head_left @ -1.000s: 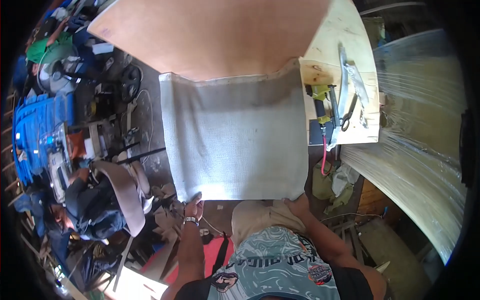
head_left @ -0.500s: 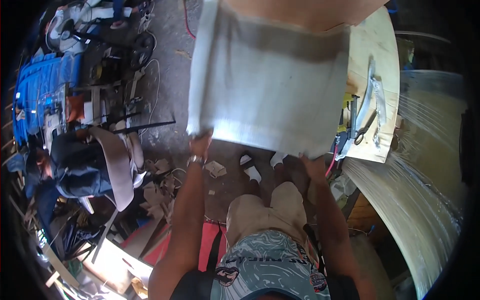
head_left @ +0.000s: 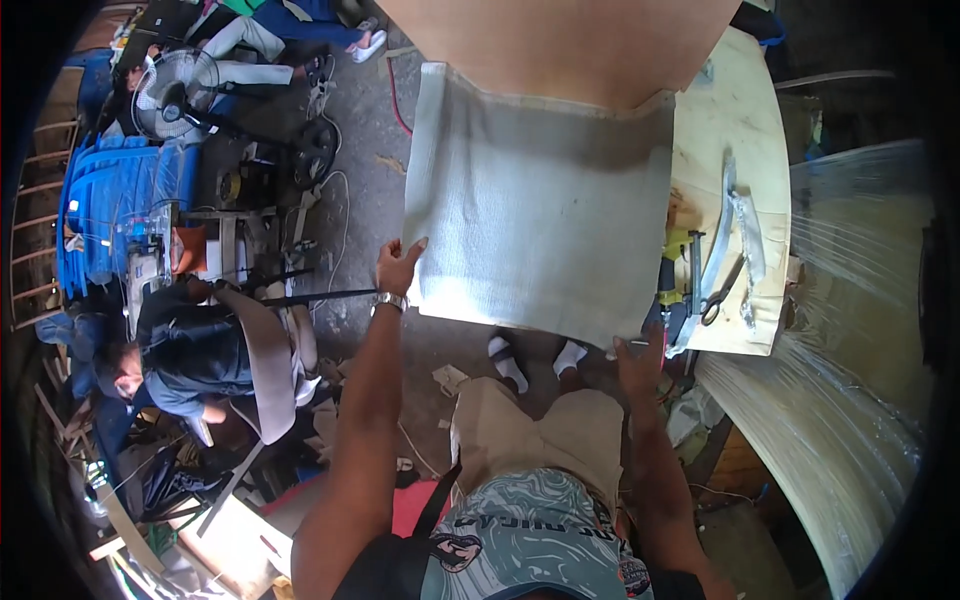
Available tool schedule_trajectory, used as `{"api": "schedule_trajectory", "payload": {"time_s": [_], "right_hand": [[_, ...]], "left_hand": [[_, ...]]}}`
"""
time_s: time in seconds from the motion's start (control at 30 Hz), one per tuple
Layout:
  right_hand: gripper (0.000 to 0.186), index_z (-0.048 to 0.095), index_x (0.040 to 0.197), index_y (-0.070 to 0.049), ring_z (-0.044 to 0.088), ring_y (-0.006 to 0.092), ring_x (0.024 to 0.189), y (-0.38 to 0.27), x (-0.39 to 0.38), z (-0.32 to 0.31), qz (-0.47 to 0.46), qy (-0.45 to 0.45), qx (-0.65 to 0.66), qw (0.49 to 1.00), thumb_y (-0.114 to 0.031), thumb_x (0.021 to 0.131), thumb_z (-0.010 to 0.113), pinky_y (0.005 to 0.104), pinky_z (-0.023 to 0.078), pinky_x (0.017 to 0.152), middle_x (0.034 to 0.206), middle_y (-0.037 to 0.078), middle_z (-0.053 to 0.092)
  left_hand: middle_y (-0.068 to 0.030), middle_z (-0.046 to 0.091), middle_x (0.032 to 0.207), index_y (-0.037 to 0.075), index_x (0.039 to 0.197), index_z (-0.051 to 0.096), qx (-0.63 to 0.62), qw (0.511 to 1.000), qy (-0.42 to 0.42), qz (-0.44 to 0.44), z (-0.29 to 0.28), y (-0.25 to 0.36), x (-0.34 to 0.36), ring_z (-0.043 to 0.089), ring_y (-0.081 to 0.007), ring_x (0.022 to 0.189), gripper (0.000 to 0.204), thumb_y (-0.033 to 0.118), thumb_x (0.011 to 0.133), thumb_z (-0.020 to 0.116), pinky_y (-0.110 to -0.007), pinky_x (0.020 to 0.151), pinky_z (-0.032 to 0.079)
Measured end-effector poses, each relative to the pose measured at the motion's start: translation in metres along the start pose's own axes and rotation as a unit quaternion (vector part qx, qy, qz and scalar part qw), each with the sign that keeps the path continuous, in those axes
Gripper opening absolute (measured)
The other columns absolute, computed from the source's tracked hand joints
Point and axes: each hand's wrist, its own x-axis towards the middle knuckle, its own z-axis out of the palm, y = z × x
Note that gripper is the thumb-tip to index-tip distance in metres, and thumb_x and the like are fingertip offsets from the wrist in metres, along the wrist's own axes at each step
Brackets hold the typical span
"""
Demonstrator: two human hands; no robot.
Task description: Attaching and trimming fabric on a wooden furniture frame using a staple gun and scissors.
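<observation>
A pale grey-white flexible sheet (head_left: pixel 545 215) with a slightly ribbed surface lies in front of me, its near edge hanging over the floor. My left hand (head_left: pixel 400 268), with a metal-band watch on the wrist, is at its left edge, thumb on top and fingers at the side. At the near right corner, my right hand (head_left: pixel 638 365) has thumb and fingers closed on the sheet; its fingers are partly hidden. Beyond the sheet, a broad tan board (head_left: pixel 560 45) meets its far edge.
To the right, a pale wooden board (head_left: pixel 755 110) carries scissors (head_left: pixel 718 300), crumpled strips (head_left: pixel 745 225) and a yellow-black tool (head_left: pixel 680 265). Plastic-wrapped panels (head_left: pixel 840 420) curve beside it. A seated person (head_left: pixel 200 345) works at left, near a fan (head_left: pixel 178 95) and blue stacked chairs (head_left: pixel 110 200).
My left hand has moved from the sheet's near left corner farther up its left edge. My right hand stays at the near right corner. The view has shifted, showing more at the far left.
</observation>
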Motion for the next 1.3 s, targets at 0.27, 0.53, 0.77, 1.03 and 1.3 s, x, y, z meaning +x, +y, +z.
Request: {"api": "schedule_trajectory", "payload": {"time_s": [0.27, 0.53, 0.77, 1.03, 1.3], "right_hand": [[0.065, 0.044, 0.139, 0.001, 0.054, 0.0423, 0.122, -0.058, 0.017, -0.013, 0.043, -0.129, -0.083, 0.987, -0.023, 0.085, 0.071, 0.046, 0.043, 0.103, 0.133, 0.027, 0.054], [0.041, 0.048, 0.128, 0.002, 0.062, 0.0501, 0.101, -0.068, 0.022, 0.019, 0.135, -0.025, -0.185, 0.973, -0.022, 0.096, 0.055, 0.0546, 0.049, 0.085, 0.107, 0.032, 0.065], [0.044, 0.049, 0.131, -0.003, 0.061, 0.0502, 0.102, -0.073, 0.025, 0.025, 0.168, -0.045, -0.214, 0.961, -0.028, 0.095, 0.056, 0.0571, 0.047, 0.088, 0.11, 0.03, 0.065], [0.04, 0.054, 0.11, 0.002, 0.064, 0.0498, 0.09, -0.066, 0.029, 0.009, 0.074, -0.06, -0.219, 0.971, -0.033, 0.092, 0.059, 0.0553, 0.05, 0.078, 0.094, 0.031, 0.067], [0.047, 0.054, 0.112, 0.004, 0.065, 0.0488, 0.093, -0.067, 0.041, 0.004, 0.089, -0.133, -0.266, 0.951, -0.038, 0.091, 0.059, 0.0532, 0.051, 0.083, 0.098, 0.031, 0.067]], "left_hand": [[-0.0142, 0.067, 0.097, -0.001, 0.113, 0.058, 0.138, 0.982, 0.018, 0.124, 0.026, 0.075, 0.053, 0.066, -0.0288, 0.086, 0.063, 0.035, 0.07, 0.087, -0.041, 0.078, 0.053], [-0.0176, 0.059, 0.066, 0.003, 0.085, 0.058, 0.122, 0.962, -0.128, 0.209, 0.015, 0.068, 0.067, 0.061, -0.0361, 0.064, 0.047, 0.049, 0.088, 0.065, -0.043, 0.062, 0.049], [-0.0197, 0.057, 0.07, 0.0, 0.077, 0.053, 0.079, 0.975, -0.086, 0.191, 0.016, 0.053, 0.074, 0.052, -0.0323, 0.061, 0.044, 0.039, 0.096, 0.059, -0.041, 0.06, 0.043], [-0.0201, 0.058, 0.087, -0.002, 0.08, 0.06, 0.231, 0.929, -0.149, 0.249, -0.023, 0.022, 0.022, 0.055, -0.0375, 0.084, 0.047, 0.043, 0.083, 0.073, -0.045, 0.074, 0.046], [-0.0253, 0.066, 0.098, -0.001, 0.1, 0.067, 0.321, 0.917, -0.224, 0.077, -0.041, 0.023, -0.008, 0.063, -0.0434, 0.09, 0.057, 0.051, 0.076, 0.076, -0.05, 0.077, 0.05]]}}
